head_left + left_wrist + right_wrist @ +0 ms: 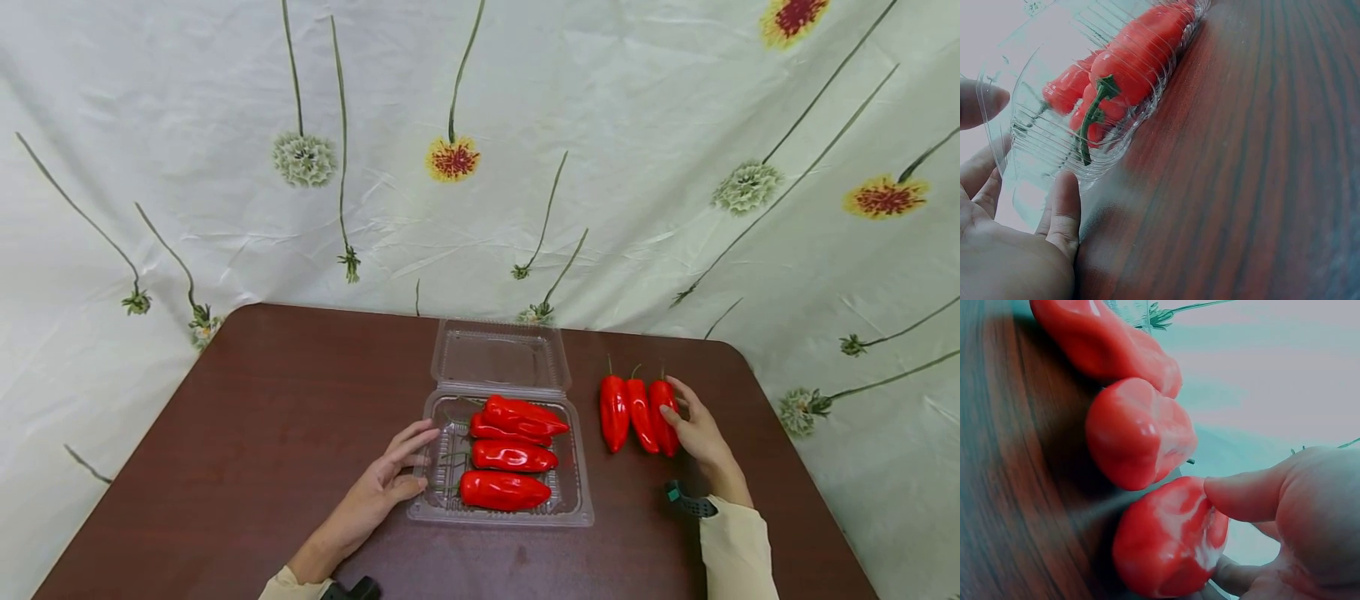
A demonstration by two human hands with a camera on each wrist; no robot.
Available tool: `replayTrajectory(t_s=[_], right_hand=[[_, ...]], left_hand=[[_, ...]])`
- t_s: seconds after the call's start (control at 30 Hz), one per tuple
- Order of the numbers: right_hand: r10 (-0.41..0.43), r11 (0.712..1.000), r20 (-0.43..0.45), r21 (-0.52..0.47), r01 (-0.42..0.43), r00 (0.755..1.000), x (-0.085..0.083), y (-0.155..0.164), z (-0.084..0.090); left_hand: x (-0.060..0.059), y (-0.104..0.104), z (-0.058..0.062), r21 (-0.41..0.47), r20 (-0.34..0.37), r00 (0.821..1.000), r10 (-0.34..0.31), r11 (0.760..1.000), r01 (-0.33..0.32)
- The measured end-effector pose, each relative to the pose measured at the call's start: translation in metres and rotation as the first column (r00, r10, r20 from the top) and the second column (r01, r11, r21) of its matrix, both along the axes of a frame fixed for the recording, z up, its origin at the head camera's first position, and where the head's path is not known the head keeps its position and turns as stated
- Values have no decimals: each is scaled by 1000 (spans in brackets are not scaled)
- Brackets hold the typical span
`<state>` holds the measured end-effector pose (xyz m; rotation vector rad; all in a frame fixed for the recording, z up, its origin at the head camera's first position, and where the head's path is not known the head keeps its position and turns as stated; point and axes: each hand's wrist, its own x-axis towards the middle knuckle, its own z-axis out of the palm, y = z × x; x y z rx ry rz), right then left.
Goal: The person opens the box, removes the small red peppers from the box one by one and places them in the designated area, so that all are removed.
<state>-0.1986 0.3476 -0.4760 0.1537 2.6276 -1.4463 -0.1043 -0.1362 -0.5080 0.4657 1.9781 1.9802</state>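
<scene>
A clear plastic clamshell box (585, 500) lies with its lid (501, 358) folded back, holding several red peppers (504, 490) laid crosswise. At the box's left edge is my left hand (378, 479), its fairly straight fingers and thumb touching the rim. The left wrist view shows this hand (1010, 250) beside the clear side wall, green stems visible through the plastic. Right of the box, three red peppers stand in a row on the table. My right hand (703, 433) pinches the rightmost pepper (662, 408), thumb on top in the right wrist view; the other fingers are partly hidden.
The left (614, 417) and middle pepper (641, 417) lie close beside the pinched one. Under everything is a dark brown wooden table (300, 400) with rounded far corners. A white flower-print cloth (637, 125) hangs behind it.
</scene>
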Motion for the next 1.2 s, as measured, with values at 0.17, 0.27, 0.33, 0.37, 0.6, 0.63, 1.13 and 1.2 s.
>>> replayTrajectory(t_s=[0.17, 0.27, 0.33, 0.37, 0.6, 0.63, 1.13, 1.2], right_hand=[[-16, 1000, 6, 20, 16, 1000, 0, 0, 0], [1, 1000, -3, 22, -1, 1000, 0, -2, -1], [10, 1000, -4, 16, -10, 1000, 0, -2, -1], [12, 1000, -7, 14, -12, 1000, 1, -1, -1], [-24, 998, 28, 53, 22, 999, 5, 7, -2], [-24, 998, 34, 59, 22, 999, 5, 7, -2], [-17, 994, -35, 111, 21, 999, 5, 7, 8], [-11, 994, -24, 108, 13, 1000, 4, 6, 5]], left_hand=[[-1, -1, 0, -18, -14, 1000, 6, 1000, -6], [0, -1, 0, -17, -13, 1000, 7, 1000, -7], [0, -1, 1, -17, -2, 1000, 8, 1000, -8], [0, 0, 1, -15, 2, 1000, 7, 1000, -7], [0, 3, 1, -8, 4, 1000, -19, 1000, 19], [0, 2, 1, -6, 3, 1000, -16, 1000, 16], [1, 1, 2, -2, 9, 1000, 5, 1000, -5], [1, 0, 2, -7, 11, 1000, 10, 1000, -10]])
